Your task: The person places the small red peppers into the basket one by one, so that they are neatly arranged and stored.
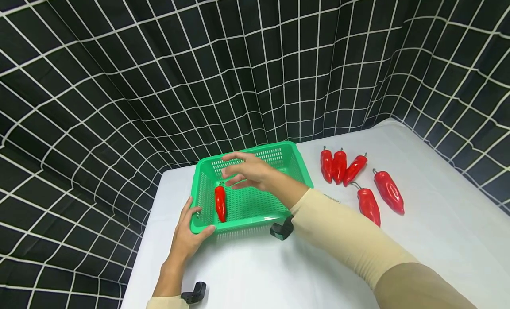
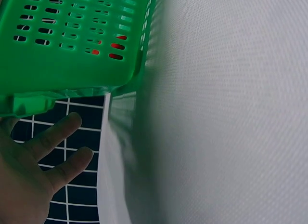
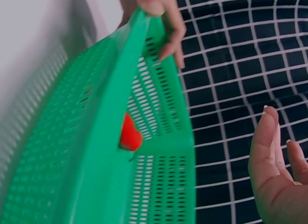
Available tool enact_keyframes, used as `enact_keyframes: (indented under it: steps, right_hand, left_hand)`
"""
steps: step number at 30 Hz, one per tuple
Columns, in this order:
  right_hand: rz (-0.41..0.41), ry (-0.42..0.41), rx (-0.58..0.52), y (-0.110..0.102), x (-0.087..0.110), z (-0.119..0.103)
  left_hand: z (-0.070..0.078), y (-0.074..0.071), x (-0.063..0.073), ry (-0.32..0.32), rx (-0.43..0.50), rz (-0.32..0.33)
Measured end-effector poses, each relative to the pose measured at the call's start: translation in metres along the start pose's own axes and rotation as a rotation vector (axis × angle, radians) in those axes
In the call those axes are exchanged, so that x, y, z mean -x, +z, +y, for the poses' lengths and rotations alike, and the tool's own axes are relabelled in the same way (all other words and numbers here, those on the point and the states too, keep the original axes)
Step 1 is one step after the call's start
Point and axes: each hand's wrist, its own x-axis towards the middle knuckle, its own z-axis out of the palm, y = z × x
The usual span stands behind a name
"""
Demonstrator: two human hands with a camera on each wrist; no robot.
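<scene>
A green plastic basket (image 1: pixel 255 220) with slotted walls stands on the white table. One red pepper (image 1: pixel 220 203) lies inside it along the left side, stem toward the back; the right wrist view shows only one end of this pepper (image 3: pixel 130 133). My left hand (image 1: pixel 187 233) grips the basket's front left corner, thumb over the front rim and a finger over the left rim. Two of its fingers (image 2: pixel 67 171) stick out straight in the left wrist view. Above the basket, my right hand (image 1: pixel 249 171) hovers with fingers spread and loosely bent, holding nothing.
Several more red peppers (image 1: pixel 340 166) lie on the table right of the basket, one of them (image 1: pixel 368 207) partly behind the right forearm. A black curtain with a white grid (image 1: pixel 223 70) hangs behind and beside the white-covered table (image 1: pixel 438 238).
</scene>
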Motion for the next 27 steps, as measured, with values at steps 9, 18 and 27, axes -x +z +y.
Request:
enact_keyframes:
  steps: [9, 18, 27]
  right_hand:
    - [-0.053, -0.084, 0.012, -0.003, 0.032, -0.017]
    - [-0.103, -0.167, 0.019, -0.012, 0.059, -0.023]
    - [-0.113, -0.231, 0.004, -0.016, 0.083, -0.025]
  left_hand:
    - [-0.003, 0.000, -0.001, 0.004, 0.001, -0.010]
    - [-0.003, 0.001, 0.002, 0.002, 0.010, -0.003]
    - [0.000, 0.001, 0.003, -0.011, 0.010, 0.002]
